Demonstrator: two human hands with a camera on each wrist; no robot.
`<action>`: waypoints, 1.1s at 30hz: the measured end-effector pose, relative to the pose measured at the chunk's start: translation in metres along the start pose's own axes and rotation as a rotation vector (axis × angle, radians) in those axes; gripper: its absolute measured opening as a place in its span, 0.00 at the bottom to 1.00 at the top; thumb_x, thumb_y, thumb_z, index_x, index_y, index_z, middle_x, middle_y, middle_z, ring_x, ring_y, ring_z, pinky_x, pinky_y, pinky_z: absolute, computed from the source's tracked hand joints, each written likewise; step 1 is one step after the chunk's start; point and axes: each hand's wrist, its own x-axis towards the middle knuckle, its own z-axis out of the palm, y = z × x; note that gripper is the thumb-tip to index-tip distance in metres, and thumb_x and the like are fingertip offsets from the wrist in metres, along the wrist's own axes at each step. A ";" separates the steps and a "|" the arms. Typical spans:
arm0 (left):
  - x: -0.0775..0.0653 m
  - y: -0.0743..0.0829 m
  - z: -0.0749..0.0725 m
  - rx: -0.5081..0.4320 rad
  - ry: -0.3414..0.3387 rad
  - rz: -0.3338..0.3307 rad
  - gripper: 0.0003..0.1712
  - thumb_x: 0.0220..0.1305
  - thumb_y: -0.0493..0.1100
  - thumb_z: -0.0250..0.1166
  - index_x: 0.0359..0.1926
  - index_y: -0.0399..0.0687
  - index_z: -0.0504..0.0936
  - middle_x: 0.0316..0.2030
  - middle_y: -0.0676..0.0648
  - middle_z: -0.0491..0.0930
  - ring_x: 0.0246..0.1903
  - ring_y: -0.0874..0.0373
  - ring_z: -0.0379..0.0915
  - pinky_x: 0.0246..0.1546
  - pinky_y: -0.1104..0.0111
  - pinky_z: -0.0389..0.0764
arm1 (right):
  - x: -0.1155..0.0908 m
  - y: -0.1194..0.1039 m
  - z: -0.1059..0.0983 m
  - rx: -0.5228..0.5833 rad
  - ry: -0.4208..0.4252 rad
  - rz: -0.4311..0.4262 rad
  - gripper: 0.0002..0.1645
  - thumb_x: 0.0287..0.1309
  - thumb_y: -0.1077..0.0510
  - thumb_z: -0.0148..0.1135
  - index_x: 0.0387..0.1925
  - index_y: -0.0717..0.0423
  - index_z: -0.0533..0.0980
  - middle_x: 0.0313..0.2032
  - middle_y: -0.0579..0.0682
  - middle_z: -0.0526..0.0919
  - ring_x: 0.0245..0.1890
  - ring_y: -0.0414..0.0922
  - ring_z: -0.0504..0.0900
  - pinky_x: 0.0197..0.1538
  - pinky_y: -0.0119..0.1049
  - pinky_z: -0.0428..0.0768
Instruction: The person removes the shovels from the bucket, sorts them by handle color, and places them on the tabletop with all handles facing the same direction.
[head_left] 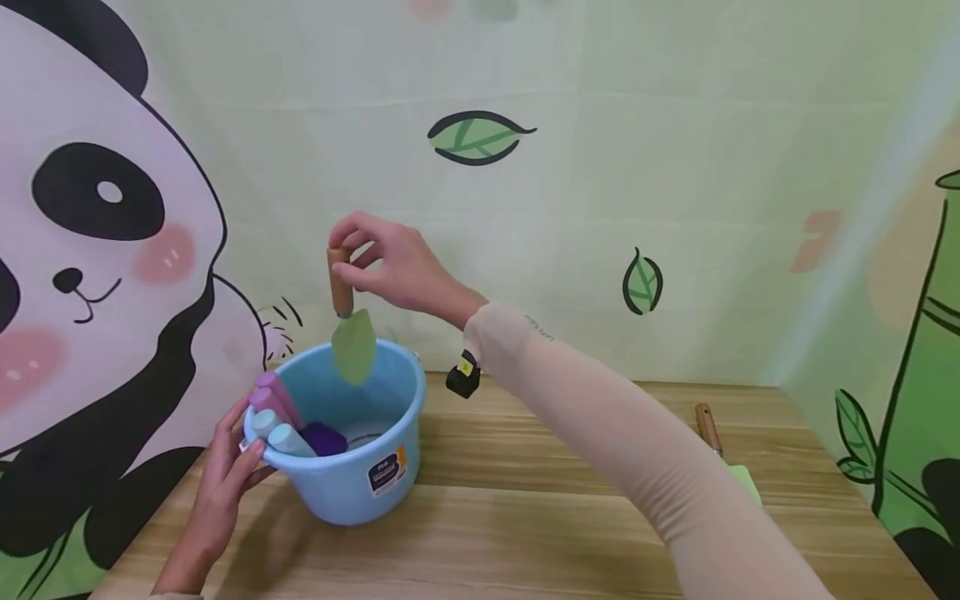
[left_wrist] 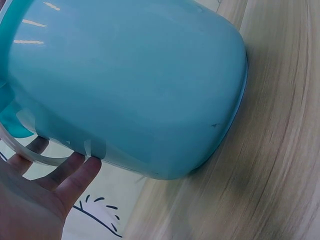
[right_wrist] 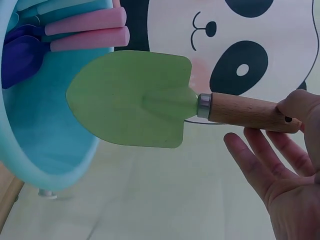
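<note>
By the end of its wooden handle, my right hand [head_left: 405,267] pinches a green garden trowel [head_left: 354,348]. Its pointed blade hangs down over the mouth of a light blue bucket [head_left: 341,492], its tip below the far rim in the head view. My left hand [head_left: 221,471] grips the bucket's left rim; in the left wrist view its fingers [left_wrist: 77,182] reach the outer wall beside the white bail. Inside the bucket, pink handles [head_left: 272,400] and light blue handles [head_left: 288,440] lean at the left, with a dark purple scoop [head_left: 324,438] at the bottom.
At the right of the wooden table [head_left: 540,533] lies another tool with a wooden handle [head_left: 707,427] and a light green head [head_left: 744,482], partly hidden by my right sleeve. A cloth backdrop [head_left: 540,250] with a printed panda and leaves stands behind the table.
</note>
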 end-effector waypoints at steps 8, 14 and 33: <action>0.001 0.002 0.000 0.015 0.003 -0.020 0.34 0.80 0.36 0.47 0.81 0.52 0.51 0.66 0.52 0.63 0.56 0.69 0.75 0.45 0.74 0.83 | -0.004 0.002 -0.015 0.016 0.083 0.007 0.16 0.67 0.58 0.68 0.54 0.55 0.77 0.49 0.50 0.84 0.41 0.41 0.86 0.44 0.29 0.85; 0.002 0.002 0.001 0.017 -0.001 -0.024 0.34 0.80 0.36 0.47 0.81 0.53 0.51 0.67 0.52 0.62 0.57 0.69 0.74 0.45 0.74 0.83 | -0.010 0.008 -0.024 0.018 0.152 -0.009 0.15 0.66 0.59 0.68 0.52 0.54 0.78 0.46 0.48 0.85 0.40 0.40 0.86 0.44 0.30 0.85; -0.002 0.005 0.006 -0.028 0.018 -0.032 0.34 0.79 0.33 0.46 0.81 0.51 0.51 0.65 0.54 0.65 0.53 0.69 0.76 0.45 0.74 0.83 | -0.038 0.038 -0.066 0.003 0.301 0.023 0.12 0.65 0.59 0.68 0.50 0.52 0.79 0.42 0.45 0.85 0.37 0.39 0.86 0.46 0.38 0.84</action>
